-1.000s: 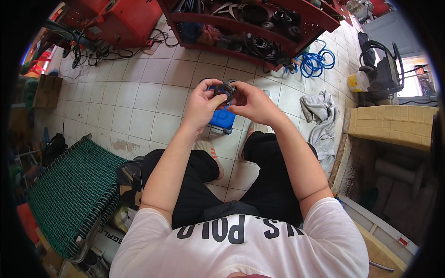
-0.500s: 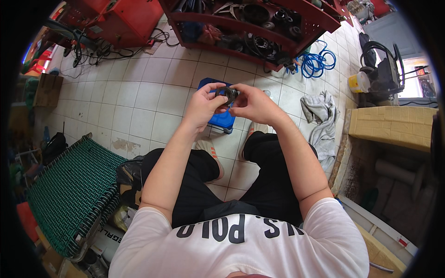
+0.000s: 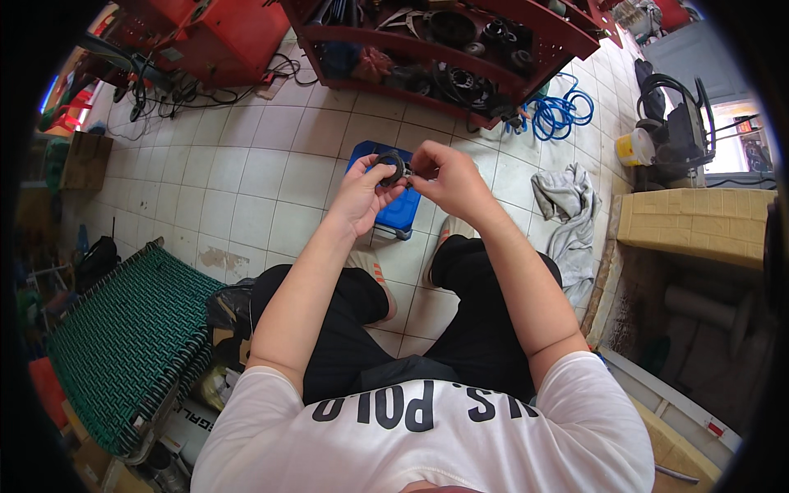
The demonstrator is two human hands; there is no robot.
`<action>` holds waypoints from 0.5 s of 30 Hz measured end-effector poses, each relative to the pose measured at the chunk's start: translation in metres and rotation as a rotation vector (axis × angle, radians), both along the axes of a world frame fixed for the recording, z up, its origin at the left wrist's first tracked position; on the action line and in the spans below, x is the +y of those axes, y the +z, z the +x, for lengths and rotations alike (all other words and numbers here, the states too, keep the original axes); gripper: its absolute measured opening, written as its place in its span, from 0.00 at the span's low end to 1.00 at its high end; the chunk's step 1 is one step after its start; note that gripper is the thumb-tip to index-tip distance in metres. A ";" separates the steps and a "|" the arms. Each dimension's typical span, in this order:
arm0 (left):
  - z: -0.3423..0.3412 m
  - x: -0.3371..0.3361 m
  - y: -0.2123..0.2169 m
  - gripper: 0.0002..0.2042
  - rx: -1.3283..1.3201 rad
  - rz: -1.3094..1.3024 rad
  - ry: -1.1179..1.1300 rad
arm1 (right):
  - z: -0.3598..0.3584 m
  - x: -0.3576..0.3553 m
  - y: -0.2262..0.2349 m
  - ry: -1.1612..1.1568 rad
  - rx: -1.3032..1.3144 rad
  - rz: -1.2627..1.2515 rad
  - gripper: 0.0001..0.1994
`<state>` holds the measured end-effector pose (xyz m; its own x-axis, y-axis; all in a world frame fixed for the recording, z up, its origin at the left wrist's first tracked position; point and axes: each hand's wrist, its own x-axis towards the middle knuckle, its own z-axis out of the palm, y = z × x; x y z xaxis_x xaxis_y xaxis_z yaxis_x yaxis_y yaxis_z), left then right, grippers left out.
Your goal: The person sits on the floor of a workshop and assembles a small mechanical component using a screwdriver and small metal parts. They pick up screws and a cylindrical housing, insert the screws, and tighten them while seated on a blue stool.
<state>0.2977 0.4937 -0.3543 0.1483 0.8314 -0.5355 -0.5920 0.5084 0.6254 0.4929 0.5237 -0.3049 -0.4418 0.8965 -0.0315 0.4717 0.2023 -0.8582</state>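
Dark round part point(image 3: 389, 167) was up in midair over the blue box point(image 3: 399, 214), between the knees. Left hand point(image 3: 358, 197) pinched its rim, thumb on the face; right hand point(image 3: 452, 178) had fingertips bunched at its right side, exact grip too small to tell. Hands partly blocked the box. Farther out: red rack point(image 3: 567, 39) ahead, blue hose point(image 3: 538, 117) and grey cloth point(image 3: 567, 209) right, green woven seat point(image 3: 136, 345) left.

Bright light on tiled floor point(image 3: 256, 174), washed-out opening point(image 3: 726, 112) at right, bowed edges, black corners
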 end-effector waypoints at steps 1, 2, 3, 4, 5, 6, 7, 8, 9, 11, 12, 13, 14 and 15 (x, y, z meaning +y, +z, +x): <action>0.001 0.000 0.001 0.17 0.009 0.004 0.006 | 0.001 0.001 -0.003 0.021 -0.016 0.070 0.10; 0.000 0.000 0.000 0.17 -0.003 0.004 0.013 | 0.001 0.001 -0.002 0.037 -0.030 0.123 0.08; -0.001 0.001 -0.001 0.17 -0.015 0.005 0.019 | -0.001 0.002 0.000 0.052 -0.045 0.177 0.07; -0.001 0.001 -0.001 0.18 -0.027 0.005 0.025 | -0.002 0.002 0.001 0.068 -0.060 0.231 0.07; -0.002 0.001 0.000 0.17 -0.026 0.006 0.020 | -0.003 0.002 0.001 0.030 -0.008 0.172 0.06; -0.002 0.001 0.002 0.17 -0.025 0.008 0.015 | -0.005 0.000 0.000 -0.007 0.044 0.112 0.06; -0.002 0.001 0.004 0.16 -0.023 0.010 0.010 | -0.006 0.000 -0.001 -0.045 0.097 0.053 0.06; -0.002 0.000 0.003 0.16 -0.008 0.017 0.026 | -0.006 0.000 0.000 -0.064 0.062 -0.012 0.07; -0.001 0.000 0.003 0.16 0.008 0.025 0.042 | -0.005 0.001 0.002 -0.082 0.028 -0.076 0.08; -0.002 0.000 0.003 0.17 0.036 0.037 0.052 | -0.004 0.001 0.003 -0.088 -0.019 -0.134 0.11; -0.003 0.001 0.003 0.17 0.049 0.040 0.047 | -0.004 0.001 0.001 -0.075 -0.032 -0.128 0.12; -0.003 0.001 0.004 0.17 0.062 0.044 0.042 | -0.003 0.001 0.001 -0.061 -0.044 -0.121 0.13; -0.003 0.001 0.005 0.17 0.060 0.048 0.039 | -0.003 0.001 0.001 -0.058 -0.046 -0.111 0.13; -0.003 0.001 0.006 0.18 0.059 0.052 0.037 | -0.004 0.001 0.001 -0.053 -0.048 -0.101 0.14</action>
